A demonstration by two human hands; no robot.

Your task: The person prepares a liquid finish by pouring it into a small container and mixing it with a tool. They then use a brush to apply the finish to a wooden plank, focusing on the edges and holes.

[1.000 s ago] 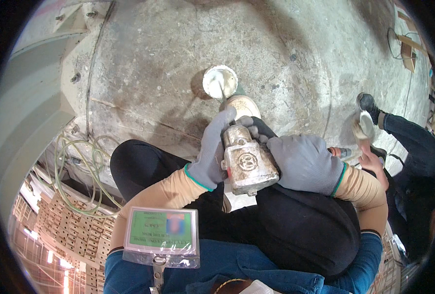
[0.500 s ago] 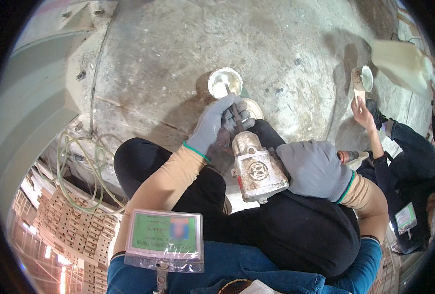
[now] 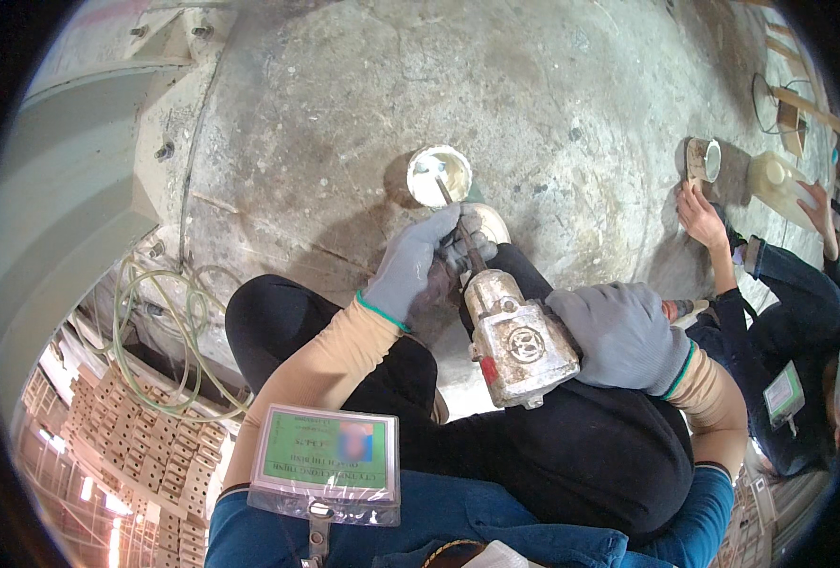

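Both my hands wear grey work gloves with green cuffs. My left hand (image 3: 420, 260) is wrapped round the thin rod of a worn, white-painted power drill (image 3: 521, 343). The drill lies slanting over my legs, its rod pointing away from me. My right hand (image 3: 620, 336) is closed round the handle at the right of the drill body, hiding most of it. The rod's far end reaches into a small white tub (image 3: 467, 172) on the concrete floor, with pale material inside. Beside it, partly behind my left hand, is a round cream-coloured lid or container (image 3: 495, 223).
At right, a co-worker's hand (image 3: 701, 218) holds a stained cup (image 3: 713, 161); the other touches a translucent jug (image 3: 772, 177). Left are a bolted grey metal frame (image 3: 88, 156), a coiled pale hose (image 3: 188, 331) and stacked perforated blocks (image 3: 145, 431). An identity badge (image 3: 325, 459) hangs before me.
The co-worker's jug, blurred and raised before, is now lower and farther from the cup. My drill and hands sit slightly lower and to the right in view, the rod still in the tub.
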